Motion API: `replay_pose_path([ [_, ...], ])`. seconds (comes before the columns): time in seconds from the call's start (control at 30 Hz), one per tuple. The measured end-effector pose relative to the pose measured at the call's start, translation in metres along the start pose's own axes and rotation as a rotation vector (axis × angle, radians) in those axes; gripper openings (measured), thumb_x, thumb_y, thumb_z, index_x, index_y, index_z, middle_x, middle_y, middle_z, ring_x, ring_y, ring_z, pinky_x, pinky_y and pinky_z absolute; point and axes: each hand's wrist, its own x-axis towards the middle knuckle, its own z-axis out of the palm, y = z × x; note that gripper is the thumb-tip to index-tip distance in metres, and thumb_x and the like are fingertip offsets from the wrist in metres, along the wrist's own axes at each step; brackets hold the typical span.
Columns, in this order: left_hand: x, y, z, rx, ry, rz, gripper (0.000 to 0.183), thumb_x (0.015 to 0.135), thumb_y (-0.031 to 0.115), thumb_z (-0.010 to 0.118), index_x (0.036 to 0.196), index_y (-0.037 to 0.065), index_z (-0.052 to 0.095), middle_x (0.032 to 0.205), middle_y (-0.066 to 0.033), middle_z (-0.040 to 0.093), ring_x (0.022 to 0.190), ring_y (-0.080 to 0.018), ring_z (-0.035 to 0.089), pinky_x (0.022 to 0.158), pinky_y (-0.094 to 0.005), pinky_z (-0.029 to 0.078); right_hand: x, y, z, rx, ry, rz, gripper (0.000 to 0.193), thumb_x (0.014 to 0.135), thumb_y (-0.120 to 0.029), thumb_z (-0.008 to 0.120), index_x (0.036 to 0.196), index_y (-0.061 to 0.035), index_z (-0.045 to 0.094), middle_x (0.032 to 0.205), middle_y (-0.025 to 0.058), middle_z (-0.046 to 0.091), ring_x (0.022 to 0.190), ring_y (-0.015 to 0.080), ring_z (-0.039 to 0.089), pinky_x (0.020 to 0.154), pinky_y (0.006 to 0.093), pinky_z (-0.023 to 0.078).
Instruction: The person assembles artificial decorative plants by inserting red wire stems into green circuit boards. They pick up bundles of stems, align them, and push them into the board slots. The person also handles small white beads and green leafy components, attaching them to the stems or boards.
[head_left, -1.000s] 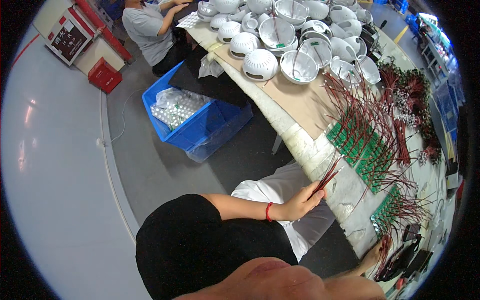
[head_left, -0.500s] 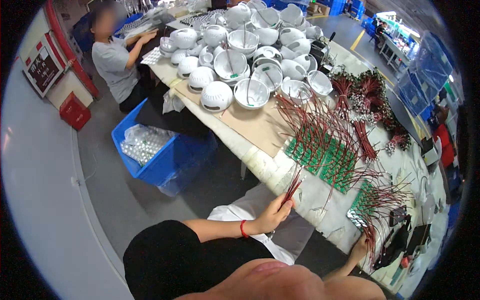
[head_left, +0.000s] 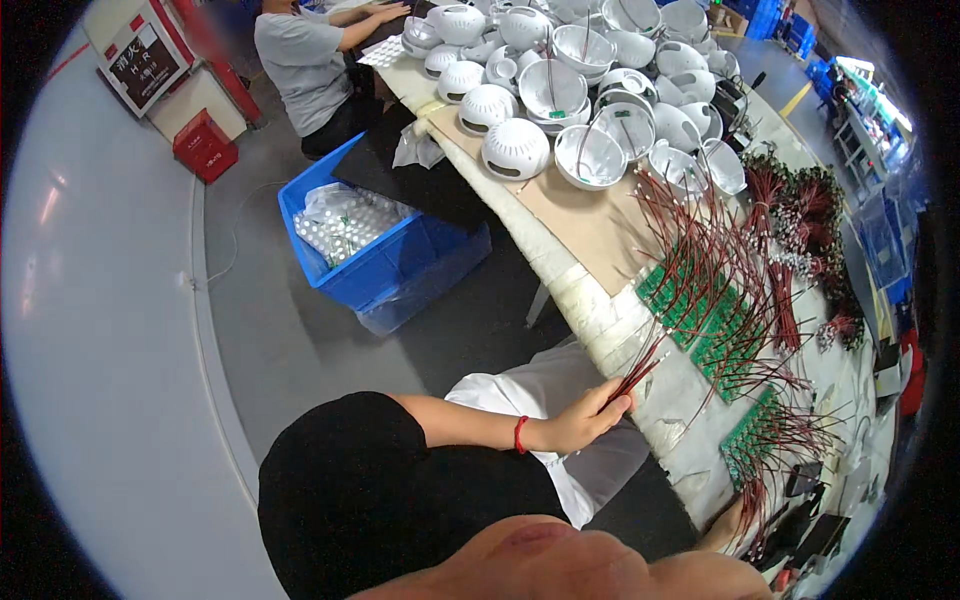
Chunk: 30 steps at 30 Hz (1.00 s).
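Head view shows the left hand (head_left: 580, 424) just below and right of the frame's center, its fingers closed around a bundle of dark red wires (head_left: 634, 377) — the loose ends fan out toward the upper right, beside the near edge of the counter (head_left: 668, 408). A red wristband (head_left: 521, 435) circles that wrist. Toward the lower right, the right hand (head_left: 727, 524) is at the counter's edge by the wires trailing from a small green circuit panel (head_left: 742, 447); its fingers are partly hidden, so I cannot tell whether they grip anything. Larger green circuit panels (head_left: 668, 298) lie right of center, many dark red wires rising from them. Farther right, tied wire bunches (head_left: 783, 310) rest on the counter. Across the top of the frame sit many white dome-shaped shells (head_left: 515, 150), some turned open side up with wires inside — a brown sheet (head_left: 570, 222) lies under the nearest ones. Left of the counter, a blue bin (head_left: 392, 268) holds white-dotted pieces, and a person in a gray shirt (head_left: 303, 75) is at the upper left.
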Motion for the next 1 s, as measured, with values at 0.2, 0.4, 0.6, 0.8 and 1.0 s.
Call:
replay_pose_path([
  [0.2, 0.000, 0.004, 0.001, -0.003, 0.005, 0.002, 0.019, 0.098, 0.024, 0.041, 0.094, 0.006, 0.046, 0.064, 0.0052, 0.037, 0.056, -0.0030, 0.033, 0.049, -0.0207, 0.029, -0.003, 0.028, 0.001, -0.011, -0.019, -0.023, 0.023, 0.091, -0.006, 0.050, 0.111, 0.0013, 0.058, 0.113, 0.0169, 0.059, 0.105, 0.0285, 0.057, 0.089, 0.0349, 0.044],
  [0.4, -0.001, 0.002, 0.001, -0.009, -0.010, -0.006, 0.018, 0.098, 0.023, 0.040, 0.094, 0.007, 0.046, 0.065, 0.0052, 0.037, 0.056, -0.0029, 0.033, 0.050, -0.0208, 0.029, -0.013, 0.038, 0.000, -0.465, -0.028, -0.232, 0.030, 0.091, -0.007, 0.048, 0.119, -0.0011, 0.056, 0.121, 0.0158, 0.056, 0.111, 0.0270, 0.055, 0.093, 0.0330, 0.043],
  [0.6, -0.001, -0.002, 0.001, -0.006, -0.005, -0.027, 0.019, 0.097, 0.024, 0.042, 0.101, 0.006, 0.047, 0.068, 0.0054, 0.039, 0.056, -0.0023, 0.035, 0.049, -0.0188, 0.031, -0.015, 0.050, 0.000, -0.088, -0.090, -0.003, 0.035, 0.090, -0.016, 0.051, 0.122, -0.0022, 0.055, 0.121, 0.0140, 0.057, 0.114, 0.0249, 0.052, 0.098, 0.0331, 0.037],
  [0.8, -0.001, -0.003, -0.010, 0.097, -0.026, 0.078, 0.019, 0.099, 0.024, 0.039, 0.103, 0.006, 0.044, 0.061, 0.0067, 0.034, 0.047, -0.0017, 0.029, 0.042, -0.0183, 0.026, -0.008, -0.020, 0.000, 0.076, -0.012, 0.305, 0.027, 0.090, -0.014, 0.049, 0.114, -0.0054, 0.059, 0.114, 0.0147, 0.059, 0.109, 0.0285, 0.054, 0.094, 0.0367, 0.042],
  [1.0, 0.000, 0.004, -0.002, 0.074, -0.004, -0.003, 0.020, 0.100, 0.025, 0.036, 0.095, 0.007, 0.042, 0.056, 0.0060, 0.025, 0.043, -0.0035, 0.022, 0.038, -0.0206, 0.018, -0.004, -0.035, -0.005, -0.010, 0.043, 0.153, 0.021, 0.084, -0.006, 0.055, 0.105, -0.0009, 0.060, 0.099, 0.0137, 0.064, 0.089, 0.0263, 0.062, 0.079, 0.0313, 0.048],
])
